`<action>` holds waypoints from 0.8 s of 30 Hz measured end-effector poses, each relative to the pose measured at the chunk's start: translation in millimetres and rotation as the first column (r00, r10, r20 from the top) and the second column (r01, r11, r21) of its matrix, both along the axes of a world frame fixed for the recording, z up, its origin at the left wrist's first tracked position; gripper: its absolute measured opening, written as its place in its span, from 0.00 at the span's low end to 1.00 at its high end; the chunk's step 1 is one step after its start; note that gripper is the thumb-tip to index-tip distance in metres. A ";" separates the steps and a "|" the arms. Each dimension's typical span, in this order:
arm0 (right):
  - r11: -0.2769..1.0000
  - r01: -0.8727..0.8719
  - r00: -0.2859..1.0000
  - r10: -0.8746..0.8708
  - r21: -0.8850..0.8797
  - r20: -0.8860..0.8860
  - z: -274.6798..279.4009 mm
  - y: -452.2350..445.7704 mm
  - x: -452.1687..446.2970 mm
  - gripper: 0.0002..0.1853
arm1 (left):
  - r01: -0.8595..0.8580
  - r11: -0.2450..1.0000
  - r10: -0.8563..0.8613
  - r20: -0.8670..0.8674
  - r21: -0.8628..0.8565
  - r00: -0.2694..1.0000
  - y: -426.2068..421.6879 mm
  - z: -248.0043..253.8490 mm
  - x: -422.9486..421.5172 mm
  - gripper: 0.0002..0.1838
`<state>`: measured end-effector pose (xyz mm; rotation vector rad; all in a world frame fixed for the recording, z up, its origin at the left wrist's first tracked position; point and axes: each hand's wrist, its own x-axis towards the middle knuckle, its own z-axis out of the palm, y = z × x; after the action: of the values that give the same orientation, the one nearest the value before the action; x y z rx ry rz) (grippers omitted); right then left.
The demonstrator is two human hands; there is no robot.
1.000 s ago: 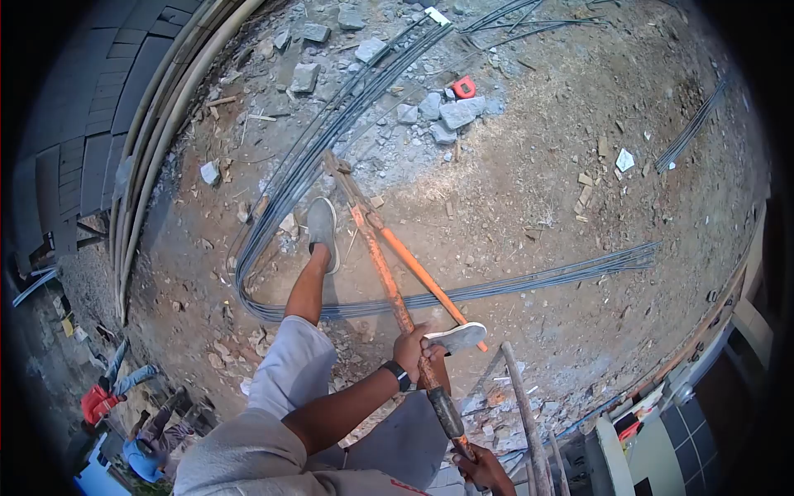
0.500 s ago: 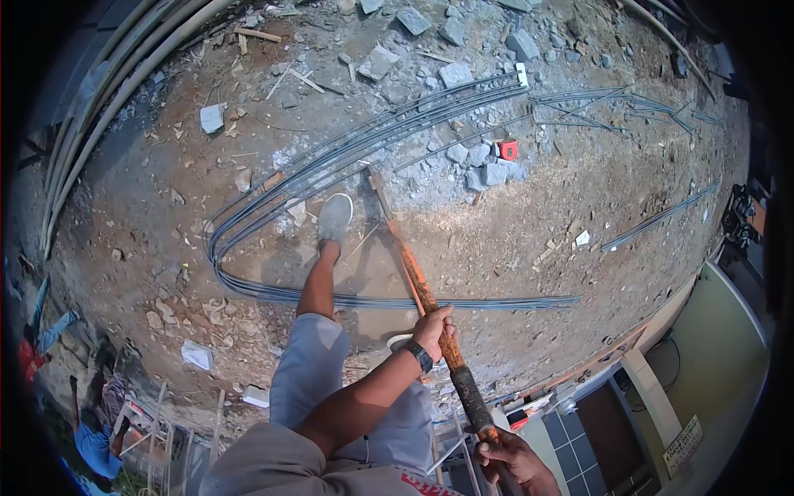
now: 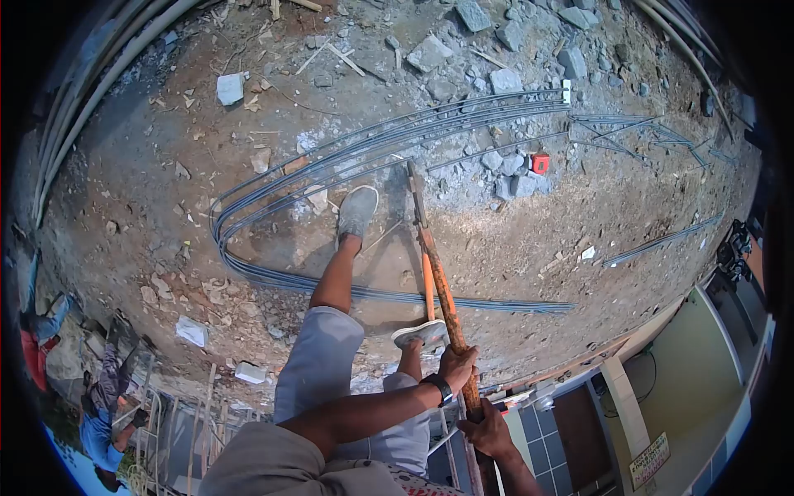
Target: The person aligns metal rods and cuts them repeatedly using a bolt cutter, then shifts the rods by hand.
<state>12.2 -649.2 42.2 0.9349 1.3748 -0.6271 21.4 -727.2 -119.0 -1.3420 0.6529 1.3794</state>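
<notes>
Both of my hands hold one long, rusty orange handle of a bolt cutter point(image 3: 442, 289). My left hand point(image 3: 457, 369), with a dark watch at the wrist, is wrapped round the handle. Just below it, my right hand point(image 3: 492, 431) is closed on the same handle near its lower end. The second orange handle slants down beside my shoe point(image 3: 420, 333). The cutter's head lies at the end of a thin steel rod, close to a bundle of bent rebar point(image 3: 331, 169); whether the jaws grip the rod I cannot tell.
A red tape measure point(image 3: 540, 162) lies by broken concrete chunks point(image 3: 517, 183). More rods point(image 3: 662, 241) are at the right, and long poles point(image 3: 91, 116) at the left. Two people point(image 3: 101, 438) are at the lower left. A wall with a sign point(image 3: 650, 461) stands lower right.
My hands have come closer together on the handle, the right one higher up in view and the left one lower. The view has shifted, so the ground things appear further right.
</notes>
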 end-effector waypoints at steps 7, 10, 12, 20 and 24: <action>0.998 0.062 0.998 -0.062 -0.003 -0.031 -6.5 8.1 -29.4 0.29 | -0.077 0.996 0.078 -0.013 0.049 0.997 5.1 -21.6 -12.1 0.15; 0.996 0.071 0.994 -0.075 -0.048 -0.076 -25.3 5.2 -26.9 0.28 | 0.016 1.000 -0.015 -0.019 0.018 1.000 0.0 -32.1 -20.2 0.15; 0.998 0.068 0.997 -0.068 -0.006 -0.036 -23.0 -1.3 -8.9 0.28 | 0.116 0.993 -0.114 -0.046 0.037 0.992 -5.4 -31.1 -8.4 0.18; 0.306 0.945 0.328 -0.903 -0.118 0.278 -56.0 12.8 2.0 0.25 | 0.334 0.695 -0.700 -0.491 -0.637 0.519 -88.3 -244.0 -57.9 0.25; -0.274 0.961 -0.245 -0.909 -0.039 0.338 -78.6 -1.6 15.5 0.29 | 0.367 0.240 -0.945 -0.302 -0.899 -0.122 -116.6 -370.1 -146.4 0.24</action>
<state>27.7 -650.9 -36.4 1.7329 -0.1568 -1.9116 -125.0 -843.8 -489.1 -0.1072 2.3591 0.6971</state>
